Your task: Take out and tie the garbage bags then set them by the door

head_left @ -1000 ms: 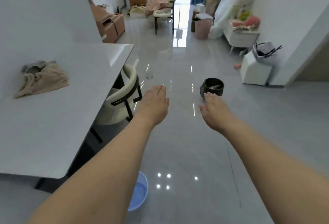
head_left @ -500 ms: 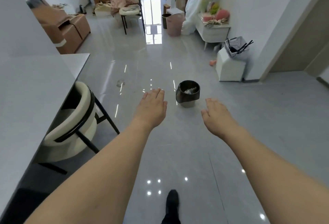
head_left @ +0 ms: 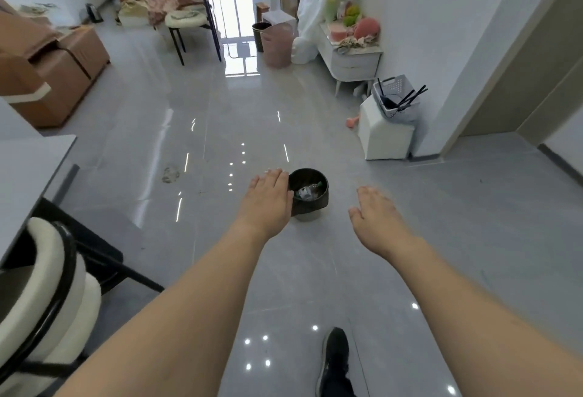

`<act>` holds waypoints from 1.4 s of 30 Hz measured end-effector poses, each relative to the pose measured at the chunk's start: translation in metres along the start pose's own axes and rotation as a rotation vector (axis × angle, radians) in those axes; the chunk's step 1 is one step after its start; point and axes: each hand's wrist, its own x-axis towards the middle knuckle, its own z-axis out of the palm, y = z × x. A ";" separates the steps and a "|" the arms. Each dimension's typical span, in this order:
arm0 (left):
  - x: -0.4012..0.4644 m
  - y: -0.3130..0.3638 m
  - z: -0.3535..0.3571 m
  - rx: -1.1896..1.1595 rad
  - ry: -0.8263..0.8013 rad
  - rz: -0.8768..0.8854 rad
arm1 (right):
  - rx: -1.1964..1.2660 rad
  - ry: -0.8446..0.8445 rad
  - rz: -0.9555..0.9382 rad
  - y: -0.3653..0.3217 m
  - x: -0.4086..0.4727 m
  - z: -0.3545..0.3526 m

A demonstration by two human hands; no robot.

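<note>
A small round bin lined with a black garbage bag (head_left: 310, 193) stands on the grey floor ahead of me, with bits of rubbish inside. My left hand (head_left: 268, 199) is stretched out palm down, empty, its edge overlapping the bin's left side in view. To the right of the bin my right hand (head_left: 377, 218) hovers, also palm down with fingers apart and holding nothing. Far down the room stand a pink bin (head_left: 277, 45) and a dark bin (head_left: 261, 35).
A cream chair with a black frame (head_left: 41, 295) and a grey table edge (head_left: 34, 160) are at my left. A white box with a basket on top (head_left: 386, 135) sits right by the wall. Cardboard boxes (head_left: 53, 65) lie far left. My black shoe (head_left: 336, 355) steps forward.
I have walked forward past the table; the lined bin is nearer and now sits between my outstretched hands. Both hands remain empty.
</note>
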 end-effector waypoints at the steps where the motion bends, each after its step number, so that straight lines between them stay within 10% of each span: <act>1: 0.020 0.000 0.004 0.006 -0.007 -0.007 | 0.005 0.000 -0.005 0.007 0.021 -0.003; 22: 0.408 -0.050 0.106 -0.026 -0.115 -0.158 | 0.141 -0.069 -0.038 0.105 0.452 -0.027; 28: 0.491 -0.083 0.271 -0.189 -0.140 -0.242 | 0.399 -0.139 0.120 0.160 0.576 0.115; 36: 0.509 -0.172 0.570 -0.665 0.108 -0.726 | 1.106 -0.136 0.750 0.251 0.695 0.399; 42: 0.505 -0.243 0.704 -0.912 0.162 -1.087 | 1.269 -0.112 0.801 0.295 0.736 0.536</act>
